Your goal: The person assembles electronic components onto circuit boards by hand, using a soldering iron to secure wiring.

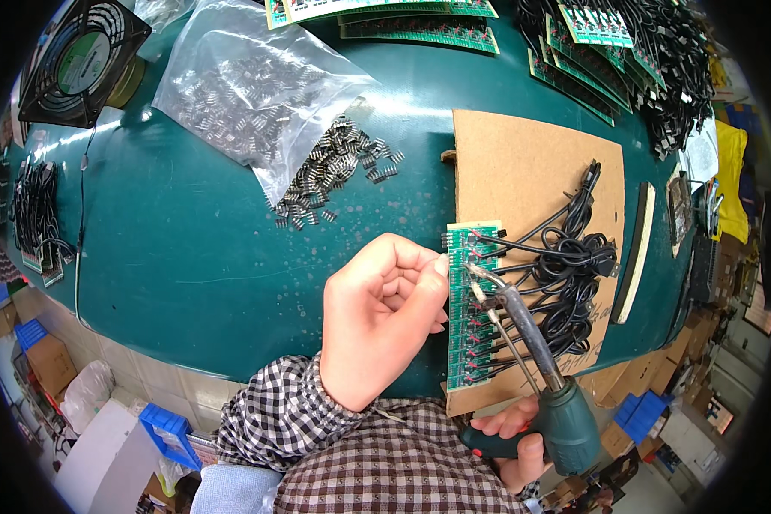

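Note:
A long green circuit board lies along the left edge of a brown cardboard sheet, with bundled black cables running off its right side. My left hand is closed in a pinch at the board's left edge, near its upper end. Whatever sits between thumb and forefinger is too small or hidden to make out. My right hand grips the handle of a green soldering gun with a thin feed tube beside its barrel. Its tip meets or hovers just above the board, close to my left fingertips; I cannot tell which.
Small black pin connectors lie spilled beside a clear plastic bag of more. A black fan stands at far left. Stacked circuit boards and cable heaps line the far side. A pale strip lies right of the cardboard.

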A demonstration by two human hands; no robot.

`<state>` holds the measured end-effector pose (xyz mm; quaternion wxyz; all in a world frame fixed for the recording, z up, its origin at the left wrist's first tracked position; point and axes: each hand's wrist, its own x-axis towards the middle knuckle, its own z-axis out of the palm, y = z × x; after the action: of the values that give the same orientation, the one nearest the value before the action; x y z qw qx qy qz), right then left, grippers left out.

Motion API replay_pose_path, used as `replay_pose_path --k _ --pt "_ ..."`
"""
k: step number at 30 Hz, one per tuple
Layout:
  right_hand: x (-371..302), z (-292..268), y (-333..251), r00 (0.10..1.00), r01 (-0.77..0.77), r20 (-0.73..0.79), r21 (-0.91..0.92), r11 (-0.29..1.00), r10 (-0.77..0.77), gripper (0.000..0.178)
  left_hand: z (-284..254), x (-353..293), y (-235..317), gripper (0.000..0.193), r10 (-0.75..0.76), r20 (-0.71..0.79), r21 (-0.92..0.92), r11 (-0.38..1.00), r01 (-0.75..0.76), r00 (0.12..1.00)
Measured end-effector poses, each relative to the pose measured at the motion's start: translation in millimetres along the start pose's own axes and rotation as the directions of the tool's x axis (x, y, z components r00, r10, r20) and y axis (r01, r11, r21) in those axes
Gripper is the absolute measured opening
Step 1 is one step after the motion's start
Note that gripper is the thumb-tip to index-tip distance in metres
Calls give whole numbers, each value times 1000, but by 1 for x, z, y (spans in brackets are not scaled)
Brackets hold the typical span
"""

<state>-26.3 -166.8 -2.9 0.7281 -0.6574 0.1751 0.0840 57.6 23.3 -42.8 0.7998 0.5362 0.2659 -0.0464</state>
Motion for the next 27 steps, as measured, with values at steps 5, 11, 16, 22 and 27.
replay_pose_path --k 5,11,16,22,27 --pt "0 0 1 1000 15 -9 -43 999 -15 44 0 1 0 10 -21 -12 -22 1000 21 1000" --pt "6 6 -4 995 95 13 -3 995 -95 44 -5 -7 8 9 -24 12 32 999 24 1000" --pt "18 1 -5 991 134 6 57 989 -135 45 -48 -15 24 15 606 -36 759 533 -373 795" --pt "23 4 -7 990 123 54 98 988 -128 47 -54 13 23 17 642 86 900 277 -336 762" --pt "24 1 -7 989 132 53 123 984 -139 47 -48 12 21 10 682 98 917 222 -332 725"
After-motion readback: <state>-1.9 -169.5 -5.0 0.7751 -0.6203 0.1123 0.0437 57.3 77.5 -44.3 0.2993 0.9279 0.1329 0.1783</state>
